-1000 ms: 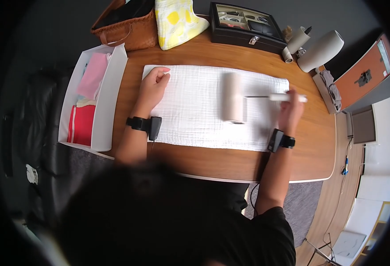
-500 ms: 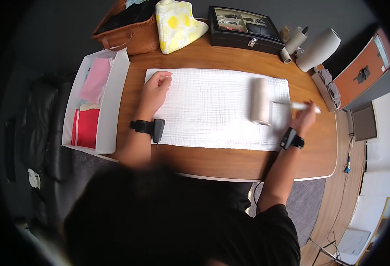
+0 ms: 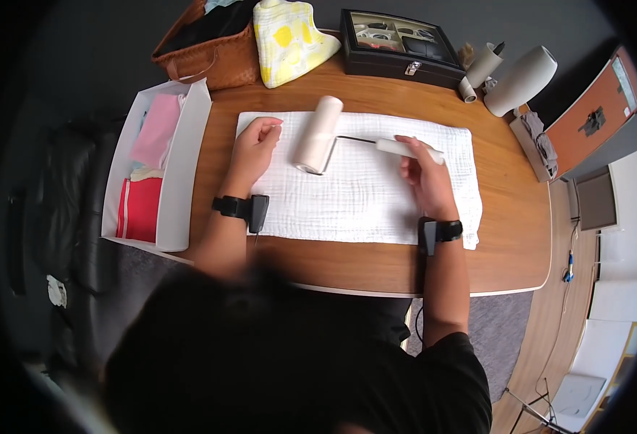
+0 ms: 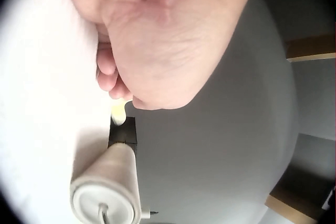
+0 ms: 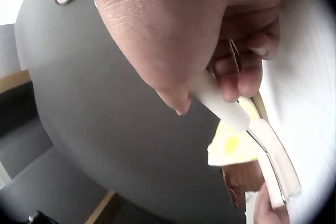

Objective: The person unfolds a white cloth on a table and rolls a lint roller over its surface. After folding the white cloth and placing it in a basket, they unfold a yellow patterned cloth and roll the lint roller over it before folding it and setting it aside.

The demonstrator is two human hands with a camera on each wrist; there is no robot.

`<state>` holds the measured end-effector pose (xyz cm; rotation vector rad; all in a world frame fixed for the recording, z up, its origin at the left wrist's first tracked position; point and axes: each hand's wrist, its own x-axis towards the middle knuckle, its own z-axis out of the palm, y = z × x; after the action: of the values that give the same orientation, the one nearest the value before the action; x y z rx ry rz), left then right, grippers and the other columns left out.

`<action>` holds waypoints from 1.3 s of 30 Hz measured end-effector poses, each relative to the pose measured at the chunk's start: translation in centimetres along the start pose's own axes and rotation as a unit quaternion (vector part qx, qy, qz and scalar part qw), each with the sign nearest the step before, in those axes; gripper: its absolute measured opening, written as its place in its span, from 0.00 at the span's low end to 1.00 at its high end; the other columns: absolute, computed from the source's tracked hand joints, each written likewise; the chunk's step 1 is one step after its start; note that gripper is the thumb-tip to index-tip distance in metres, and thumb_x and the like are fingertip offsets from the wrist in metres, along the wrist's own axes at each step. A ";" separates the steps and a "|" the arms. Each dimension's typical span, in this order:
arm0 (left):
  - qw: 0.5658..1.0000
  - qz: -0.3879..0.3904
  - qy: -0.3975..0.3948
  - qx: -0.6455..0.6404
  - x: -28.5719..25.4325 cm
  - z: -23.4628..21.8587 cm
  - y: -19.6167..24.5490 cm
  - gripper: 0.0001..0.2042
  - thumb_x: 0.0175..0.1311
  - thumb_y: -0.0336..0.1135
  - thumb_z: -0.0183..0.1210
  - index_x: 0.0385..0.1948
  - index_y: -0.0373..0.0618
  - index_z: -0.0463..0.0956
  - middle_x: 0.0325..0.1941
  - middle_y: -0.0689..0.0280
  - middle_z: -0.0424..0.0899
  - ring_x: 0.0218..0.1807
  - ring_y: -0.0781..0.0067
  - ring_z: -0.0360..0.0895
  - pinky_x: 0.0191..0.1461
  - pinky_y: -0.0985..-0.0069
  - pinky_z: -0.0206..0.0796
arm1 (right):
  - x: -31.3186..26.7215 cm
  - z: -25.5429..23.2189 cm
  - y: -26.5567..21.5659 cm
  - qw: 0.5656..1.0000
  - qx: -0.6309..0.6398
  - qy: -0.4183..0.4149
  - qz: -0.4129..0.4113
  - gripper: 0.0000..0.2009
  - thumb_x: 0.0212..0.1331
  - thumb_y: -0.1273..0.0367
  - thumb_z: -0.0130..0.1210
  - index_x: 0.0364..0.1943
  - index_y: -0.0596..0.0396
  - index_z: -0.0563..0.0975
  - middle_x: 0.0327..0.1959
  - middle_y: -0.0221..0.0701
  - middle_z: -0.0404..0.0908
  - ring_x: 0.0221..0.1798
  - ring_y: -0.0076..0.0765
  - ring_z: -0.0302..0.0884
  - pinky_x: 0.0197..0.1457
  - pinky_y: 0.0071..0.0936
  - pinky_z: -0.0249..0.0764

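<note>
A white crinkled cloth (image 3: pixel 347 210) lies spread on the wooden table. My right hand (image 3: pixel 429 177) grips the white handle (image 5: pixel 223 108) of a lint roller (image 3: pixel 320 134), thumb along one side and fingers curled round the other. The roller's pale cylinder slants over the cloth's far left part, its top end passing the far edge in the head view. At the cloth's far left corner my left hand (image 3: pixel 255 152) rests on its side, fingers loosely curled, nothing seen in them. In the left wrist view the roller's round end (image 4: pixel 102 203) faces me beyond those fingers.
Left of the cloth stands a white box (image 3: pixel 177 195) with folded pink and red cloths. Behind are a brown basket (image 3: pixel 224 69), a yellow-patterned cloth (image 3: pixel 289 50) and a black glasses case (image 3: pixel 398 69). A white vase (image 3: pixel 521 83) and a small box (image 3: pixel 532 148) stand right.
My right hand has swung the lint roller right, then back left across the cloth toward my left hand. The cloth's right edge has shifted slightly outward. The left hand stays at its corner.
</note>
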<state>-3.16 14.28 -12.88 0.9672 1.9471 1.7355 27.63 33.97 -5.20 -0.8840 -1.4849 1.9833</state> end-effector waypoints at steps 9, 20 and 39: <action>0.999 -0.001 -0.019 0.030 -0.3 0.1 0.6 0.10 0.78 0.35 0.63 0.52 0.39 0.83 0.36 0.71 0.83 0.38 0.83 0.76 0.43 0.79 0.72 | 2.4 -14.2 0.2 0.910 0.044 0.360 -0.201 0.12 0.73 0.60 0.62 0.40 0.56 0.84 0.26 0.22 0.77 0.22 0.16 0.63 0.25 0.20 0.58; 0.997 0.008 -0.014 0.079 -0.2 0.3 0.0 0.11 0.76 0.36 0.65 0.53 0.41 0.83 0.36 0.67 0.85 0.37 0.77 0.79 0.45 0.75 0.75 | 1.5 -14.0 0.2 0.916 -0.039 0.315 -0.245 0.18 0.75 0.55 0.60 0.35 0.56 0.83 0.24 0.21 0.73 0.22 0.17 0.62 0.28 0.19 0.58; 0.996 0.007 -0.017 0.083 -0.3 0.3 0.1 0.11 0.75 0.34 0.64 0.53 0.41 0.83 0.36 0.67 0.85 0.38 0.77 0.79 0.46 0.76 0.75 | 2.1 -17.7 0.3 0.876 0.113 0.406 -0.234 0.13 0.72 0.62 0.60 0.31 0.53 0.78 0.21 0.22 0.70 0.20 0.18 0.63 0.24 0.20 0.58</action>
<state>-2.74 14.28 -12.87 1.0600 2.0929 1.5741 39.57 46.59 -9.25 -0.9637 -0.8391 1.1577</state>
